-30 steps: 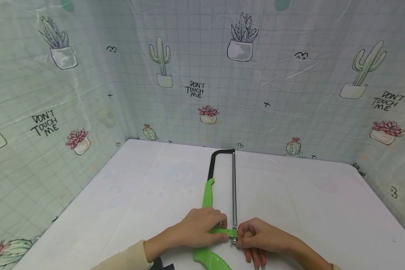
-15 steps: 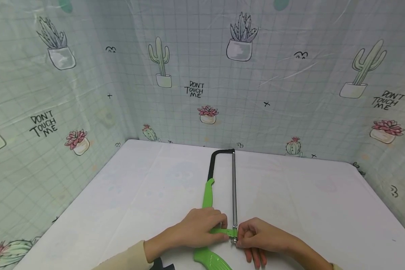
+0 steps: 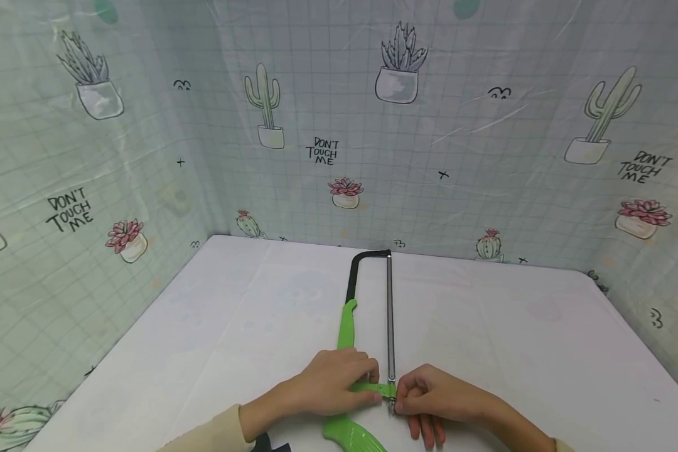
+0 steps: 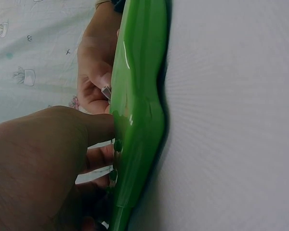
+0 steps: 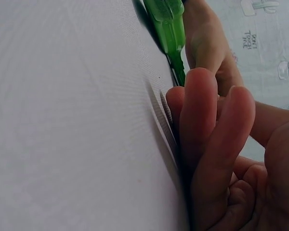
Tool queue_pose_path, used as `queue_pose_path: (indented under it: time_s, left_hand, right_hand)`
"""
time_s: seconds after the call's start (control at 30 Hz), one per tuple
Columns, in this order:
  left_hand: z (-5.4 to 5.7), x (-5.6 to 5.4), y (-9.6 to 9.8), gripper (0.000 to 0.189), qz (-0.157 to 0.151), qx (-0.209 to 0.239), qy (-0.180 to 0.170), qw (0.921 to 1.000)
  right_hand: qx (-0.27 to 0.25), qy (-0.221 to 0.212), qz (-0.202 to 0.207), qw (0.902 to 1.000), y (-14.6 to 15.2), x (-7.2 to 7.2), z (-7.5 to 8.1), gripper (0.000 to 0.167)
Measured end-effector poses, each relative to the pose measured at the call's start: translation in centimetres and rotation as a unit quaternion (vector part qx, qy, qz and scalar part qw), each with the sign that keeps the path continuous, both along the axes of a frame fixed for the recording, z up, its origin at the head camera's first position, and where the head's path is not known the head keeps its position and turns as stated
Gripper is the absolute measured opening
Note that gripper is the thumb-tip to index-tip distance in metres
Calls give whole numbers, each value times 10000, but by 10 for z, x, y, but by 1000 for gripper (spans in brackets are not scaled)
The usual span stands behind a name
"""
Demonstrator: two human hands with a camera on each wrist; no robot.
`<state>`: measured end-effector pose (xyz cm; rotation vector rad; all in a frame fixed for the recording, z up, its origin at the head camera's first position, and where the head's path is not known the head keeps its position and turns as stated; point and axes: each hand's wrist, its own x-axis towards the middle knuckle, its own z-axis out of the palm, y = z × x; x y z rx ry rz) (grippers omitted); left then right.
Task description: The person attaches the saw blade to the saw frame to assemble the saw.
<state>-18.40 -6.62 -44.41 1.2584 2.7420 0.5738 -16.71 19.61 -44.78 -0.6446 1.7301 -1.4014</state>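
A hacksaw [image 3: 346, 323] with a green grip and a black front bow lies flat on the white table, its blade [image 3: 390, 314] on the right side. My left hand [image 3: 339, 382] grips the green crosspiece [image 3: 385, 390] near the blade's lower end, thumb on the near side and fingers over the far side. Just below that crosspiece, my right hand [image 3: 443, 395] pinches a small metal wing nut [image 3: 392, 407] between thumb and index finger. In the left wrist view a silver wing [image 4: 106, 91] shows at the right fingertips. The other right fingers [image 5: 199, 110] rest low by the table.
A black object [image 3: 268, 443], partly cut off by the frame, lies beside the left forearm. White cloth covers the table [image 3: 514, 333]. A cactus-print curtain [image 3: 463, 144] hangs behind it and along the sides.
The wing nut has turned a little at my right fingertips. Both hands keep their places on the saw; the head view has shifted slightly.
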Motion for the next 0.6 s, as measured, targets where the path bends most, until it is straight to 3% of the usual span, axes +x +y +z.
queue_pose_path:
  time_s: [0.6]
  left_hand:
    - [0,0,0,20,26,-34,-70,10000]
  right_hand:
    - [161,136,-223,9995,-4,4,2,24]
